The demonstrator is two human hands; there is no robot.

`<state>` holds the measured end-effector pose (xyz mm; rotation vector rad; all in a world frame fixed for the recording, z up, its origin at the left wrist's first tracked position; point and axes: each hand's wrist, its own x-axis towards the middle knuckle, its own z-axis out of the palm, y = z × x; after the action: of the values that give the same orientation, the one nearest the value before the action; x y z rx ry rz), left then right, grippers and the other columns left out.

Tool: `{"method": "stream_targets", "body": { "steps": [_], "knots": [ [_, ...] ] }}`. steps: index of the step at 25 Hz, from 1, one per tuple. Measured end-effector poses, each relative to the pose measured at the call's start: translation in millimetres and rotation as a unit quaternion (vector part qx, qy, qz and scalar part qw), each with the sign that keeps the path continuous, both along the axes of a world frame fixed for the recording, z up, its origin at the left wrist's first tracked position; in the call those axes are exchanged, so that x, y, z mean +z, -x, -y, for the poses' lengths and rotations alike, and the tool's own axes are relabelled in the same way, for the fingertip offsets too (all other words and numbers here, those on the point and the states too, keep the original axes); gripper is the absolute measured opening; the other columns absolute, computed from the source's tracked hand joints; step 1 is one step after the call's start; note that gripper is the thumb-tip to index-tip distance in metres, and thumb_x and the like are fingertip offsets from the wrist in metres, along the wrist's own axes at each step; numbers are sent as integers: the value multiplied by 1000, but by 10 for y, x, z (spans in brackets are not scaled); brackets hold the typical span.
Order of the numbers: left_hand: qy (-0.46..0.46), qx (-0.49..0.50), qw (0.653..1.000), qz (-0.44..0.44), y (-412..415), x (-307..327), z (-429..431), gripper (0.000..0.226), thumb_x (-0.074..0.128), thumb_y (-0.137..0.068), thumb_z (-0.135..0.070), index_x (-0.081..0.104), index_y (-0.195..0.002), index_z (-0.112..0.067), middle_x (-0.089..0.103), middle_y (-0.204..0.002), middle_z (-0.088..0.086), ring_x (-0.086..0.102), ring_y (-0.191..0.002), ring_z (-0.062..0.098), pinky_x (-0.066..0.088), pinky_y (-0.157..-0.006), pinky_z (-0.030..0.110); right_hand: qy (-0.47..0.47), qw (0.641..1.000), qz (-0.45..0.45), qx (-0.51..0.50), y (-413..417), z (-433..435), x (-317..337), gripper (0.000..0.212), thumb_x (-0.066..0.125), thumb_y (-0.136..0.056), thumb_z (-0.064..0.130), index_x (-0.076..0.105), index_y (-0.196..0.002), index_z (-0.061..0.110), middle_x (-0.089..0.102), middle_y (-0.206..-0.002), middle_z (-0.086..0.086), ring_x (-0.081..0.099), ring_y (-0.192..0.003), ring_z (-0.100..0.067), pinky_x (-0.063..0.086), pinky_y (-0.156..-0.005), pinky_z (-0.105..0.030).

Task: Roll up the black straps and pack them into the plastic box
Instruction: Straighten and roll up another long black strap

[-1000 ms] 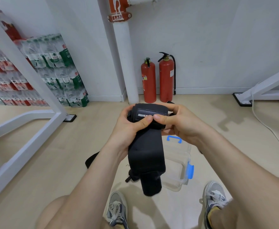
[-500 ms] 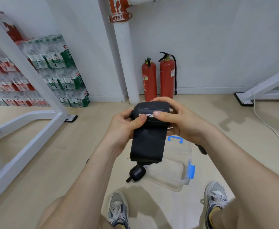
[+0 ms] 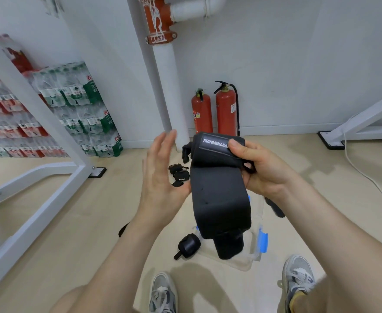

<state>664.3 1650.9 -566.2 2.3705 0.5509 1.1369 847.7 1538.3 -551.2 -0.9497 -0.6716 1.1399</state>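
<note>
**Strap (image 3: 219,195) released by the left hand (image 3: 162,175)**

Half a second before, both hands had clasped the roll; now the left hand had come away, fingers straight and blurred, just left of the strap. The right hand (image 3: 261,170) gripped the rolled top, thumb across the white lettering. The loose tail hung down over the clear plastic box (image 3: 252,251) on the floor, its end perhaps dipping inside, though the cloth hid that. One rolled strap (image 3: 188,245) lay just left of the box. Two fire extinguishers (image 3: 226,109) stood against the wall.
</note>
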Motion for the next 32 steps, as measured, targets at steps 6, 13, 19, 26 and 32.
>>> {"method": "stream_targets", "body": {
  "steps": [6,13,19,26,32],
  "knots": [
    [-291,-88,952,-18,-4,46,51,21,73,-89,-18,77,-109,-16,58,-137,12,49,-128,40,44,-104,47,30,999,4,35,80,9,-7,47,75,-75,32,69,-115,8,67,-110,-14,63,-101,-27,56,-86,-36],
    [-133,-124,982,-40,66,33,64,16,66,-83,-18,78,-94,-21,69,-120,-7,55,-126,12,49,-101,36,92,992,85,8,211,19,-43,50,76,-77,29,66,-120,4,67,-103,-12,65,-91,-23,54,-70,-31],
    [262,-74,955,117,29,173,113,12,70,-89,-22,75,-81,-30,73,-77,-6,66,-72,7,53,-64,22,78,991,101,46,311,21,-59,27,39,-95,-8,61,-86,5,60,-67,-11,57,-52,-20,48,-44,-23],
    [366,-55,918,142,-78,115,168,15,64,-89,-34,69,-95,-21,75,-93,-1,71,-93,18,58,-75,37,80,988,105,74,305,9,-26,23,44,-92,-4,64,-95,6,60,-70,-14,54,-55,-26,48,-44,-24],
    [294,-7,942,163,-106,76,186,14,62,-97,-18,69,-85,-15,71,-82,5,64,-78,11,55,-72,40,83,993,7,83,380,42,8,26,53,-85,13,62,-108,3,56,-89,-18,61,-61,-24,55,-54,-30]
  ]
}}
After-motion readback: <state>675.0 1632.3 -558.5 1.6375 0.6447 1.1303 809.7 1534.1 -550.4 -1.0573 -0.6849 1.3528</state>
